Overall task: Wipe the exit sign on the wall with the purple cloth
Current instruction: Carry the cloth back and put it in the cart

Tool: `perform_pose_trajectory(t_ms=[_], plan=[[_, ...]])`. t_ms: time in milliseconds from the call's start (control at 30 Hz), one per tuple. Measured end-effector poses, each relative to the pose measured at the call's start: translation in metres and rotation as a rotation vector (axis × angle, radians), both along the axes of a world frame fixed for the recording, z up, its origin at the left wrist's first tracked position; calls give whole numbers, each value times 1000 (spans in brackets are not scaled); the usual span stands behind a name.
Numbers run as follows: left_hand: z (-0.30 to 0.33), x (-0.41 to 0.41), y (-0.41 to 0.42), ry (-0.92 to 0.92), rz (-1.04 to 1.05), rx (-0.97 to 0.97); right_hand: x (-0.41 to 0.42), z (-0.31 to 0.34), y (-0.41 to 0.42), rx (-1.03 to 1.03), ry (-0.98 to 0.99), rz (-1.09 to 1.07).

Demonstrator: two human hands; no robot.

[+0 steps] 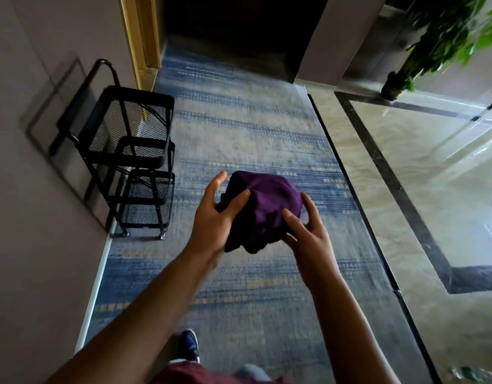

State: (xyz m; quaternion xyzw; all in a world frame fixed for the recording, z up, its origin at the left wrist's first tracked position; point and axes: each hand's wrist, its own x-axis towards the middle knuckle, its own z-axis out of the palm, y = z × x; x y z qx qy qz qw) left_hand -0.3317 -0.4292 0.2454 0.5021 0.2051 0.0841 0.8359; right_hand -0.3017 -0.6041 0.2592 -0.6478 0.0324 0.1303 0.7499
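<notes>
A bunched purple cloth point(264, 209) sits between both hands, held above the blue carpet at the middle of the view. My left hand point(215, 217) cups its left side with the thumb over the top and the fingers spread. My right hand point(308, 231) holds its right side and lower edge, with the fingers curled under the cloth. No exit sign is in view.
A black three-tier mesh cart point(136, 162) stands against the left wall point(31, 189). The blue patterned carpet point(239, 120) runs ahead to a dark doorway. A glossy marble floor point(433, 189) lies to the right, with a potted plant point(449, 37) at top right. A blue shoe point(188, 345) shows below.
</notes>
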Motion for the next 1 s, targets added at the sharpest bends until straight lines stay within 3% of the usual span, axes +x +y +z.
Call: perform_pose_trajectory(t_ms=[133,300,400,533,733,1000], plan=[[-2,33,35,5,-35,79,39,-3,40,124,6,129],[-8,78,80,15,34,21,92,-13,88,88,-39,102],[-21,106,102,28,94,2,124,-20,116,-53,-194,106],[-26,152,130,39,175,146,182,-30,155,-128,-354,237],[-32,234,173,20,284,376,294,-45,208,-131,-329,432],[-50,304,216,112,498,314,395,-62,277,-290,-314,662]])
